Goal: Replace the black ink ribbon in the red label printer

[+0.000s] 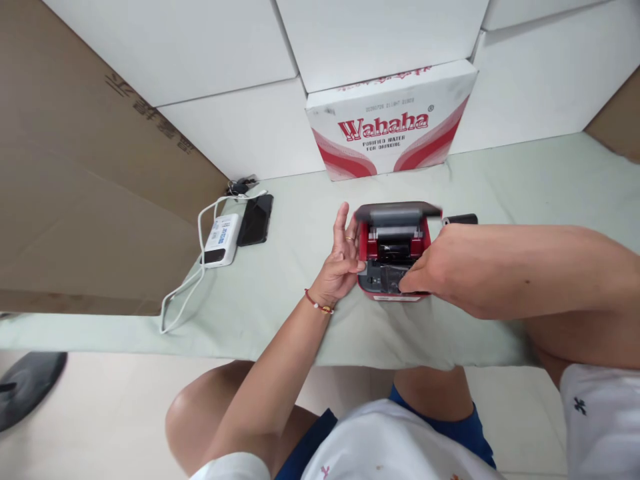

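A small red and black machine [365, 241], which looks like a label printer, sits on the cloth with its dark lid [390, 212] raised and slightly blurred. Inside it shows a black shiny roller [394, 251]. My left hand [343, 263] rests against the machine's left side, fingers stretched and apart, thumb at the front left rim. Over the machine's front right, my right hand [430, 270] pinches a dark shiny film-like piece [393, 277] at the front opening. Part of the machine's right side is hidden by that hand.
Behind the machine stands a white and red Wahaha water carton [390, 127] against white boxes. A black object [463, 219] lies partly behind my right wrist. Leftward are a phone [256, 220], a white power bank [223, 240] with a cable [200, 227], and a large brown cardboard box [100, 173].
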### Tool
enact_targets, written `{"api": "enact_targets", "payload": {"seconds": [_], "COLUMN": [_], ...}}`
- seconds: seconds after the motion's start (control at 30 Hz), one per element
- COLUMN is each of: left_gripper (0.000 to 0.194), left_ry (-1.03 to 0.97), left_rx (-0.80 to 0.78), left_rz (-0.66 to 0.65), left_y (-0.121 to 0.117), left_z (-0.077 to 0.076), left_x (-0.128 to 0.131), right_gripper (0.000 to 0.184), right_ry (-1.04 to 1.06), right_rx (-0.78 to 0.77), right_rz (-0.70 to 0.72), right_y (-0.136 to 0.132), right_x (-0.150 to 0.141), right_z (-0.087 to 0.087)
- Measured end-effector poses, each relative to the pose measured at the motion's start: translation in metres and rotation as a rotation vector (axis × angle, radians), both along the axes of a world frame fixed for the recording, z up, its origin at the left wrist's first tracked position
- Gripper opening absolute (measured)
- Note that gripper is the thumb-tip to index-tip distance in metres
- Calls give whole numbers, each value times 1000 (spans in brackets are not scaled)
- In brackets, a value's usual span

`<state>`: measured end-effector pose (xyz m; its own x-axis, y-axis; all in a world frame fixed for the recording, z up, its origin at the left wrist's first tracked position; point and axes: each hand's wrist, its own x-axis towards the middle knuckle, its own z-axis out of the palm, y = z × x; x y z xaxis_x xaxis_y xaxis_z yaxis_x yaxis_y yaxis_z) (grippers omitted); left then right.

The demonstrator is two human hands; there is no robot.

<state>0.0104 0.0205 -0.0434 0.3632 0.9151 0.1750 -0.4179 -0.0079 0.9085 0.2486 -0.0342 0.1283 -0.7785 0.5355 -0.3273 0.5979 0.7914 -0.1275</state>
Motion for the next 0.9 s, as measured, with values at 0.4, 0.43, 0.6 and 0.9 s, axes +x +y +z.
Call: {"api": "enact_targets", "payload": {"seconds": [0.4,0.43,0.6,0.9], "left_gripper": [96,94,88,84], "left_ry": [-38,-30,-20,-90], "left_rx": [-4,-1,5,68], "left_rz": [-103,-105,-107,-80], "left_y": [3,3,5,12], "left_z": [-3,-2,1,-3], "left_x": [6,6,4,9], "right_gripper": [24,25,30,41], "right_ry": [-131,-130,-125,181], "right_rx": [79,66,105,185], "right_rz": [-424,-406,-364,-597], "right_y": [50,53,53,23], "right_x": [-41,-42,-38,63], "right_z": [-26,-29,-21,58]}}
